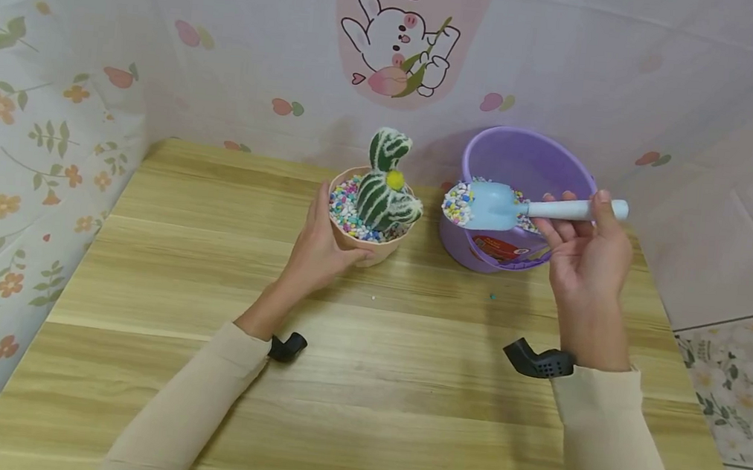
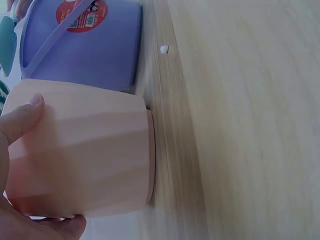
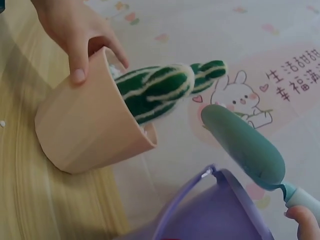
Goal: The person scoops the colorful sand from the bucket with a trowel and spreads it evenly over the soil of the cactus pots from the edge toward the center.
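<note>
My left hand [image 1: 323,249] grips the rim and side of a peach flowerpot [image 2: 85,150] that stands on the table. In the pot, a green and white fuzzy toy cactus [image 1: 383,194] with a yellow pompom rises from multicoloured pebbles [image 1: 346,214]. My right hand [image 1: 589,257] holds a small shovel [image 3: 245,145] by its white handle, thumb on top. Its light blue scoop carries colourful pebbles [image 1: 458,203] and hovers above the near rim of a purple bucket [image 1: 466,246]. More pebbles show inside the bucket, partly hidden behind the shovel.
A wooden table [image 1: 361,413] carries everything. A white stray pebble [image 2: 164,49] and a teal pebble [image 1: 493,296] lie on it. Behind stands a cloth backdrop [image 1: 232,36] with a rabbit print. The bucket's purple handle [image 3: 185,192] hangs at its front.
</note>
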The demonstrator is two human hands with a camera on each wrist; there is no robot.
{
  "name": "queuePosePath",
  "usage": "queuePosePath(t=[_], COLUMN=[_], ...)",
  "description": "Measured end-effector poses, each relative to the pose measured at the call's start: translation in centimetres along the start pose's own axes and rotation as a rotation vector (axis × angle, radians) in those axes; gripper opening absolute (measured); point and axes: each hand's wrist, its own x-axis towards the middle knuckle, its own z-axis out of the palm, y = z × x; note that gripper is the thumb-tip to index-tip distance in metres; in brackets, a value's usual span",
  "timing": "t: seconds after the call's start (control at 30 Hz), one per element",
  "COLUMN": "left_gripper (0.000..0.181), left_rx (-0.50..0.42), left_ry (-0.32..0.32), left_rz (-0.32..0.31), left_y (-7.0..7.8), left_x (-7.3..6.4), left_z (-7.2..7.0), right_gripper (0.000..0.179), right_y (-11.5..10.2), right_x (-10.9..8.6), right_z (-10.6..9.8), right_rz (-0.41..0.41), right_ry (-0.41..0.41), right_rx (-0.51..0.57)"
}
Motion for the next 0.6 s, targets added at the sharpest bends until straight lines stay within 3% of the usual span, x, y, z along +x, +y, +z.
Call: queuePosePath(t=[0.6], left_gripper=[0.126], left_rx=[0.02], left_ry=[0.121], left_rz=[-0.02], left_y=[0.7], left_x=[-1.0], left_z=[1.5], right_gripper=[0.037], right_y=[2.1], right_x=[-1.4], right_z=[-0.7], right_rz=[-0.073], right_ry=[-0.031], right_rx=[-0.046])
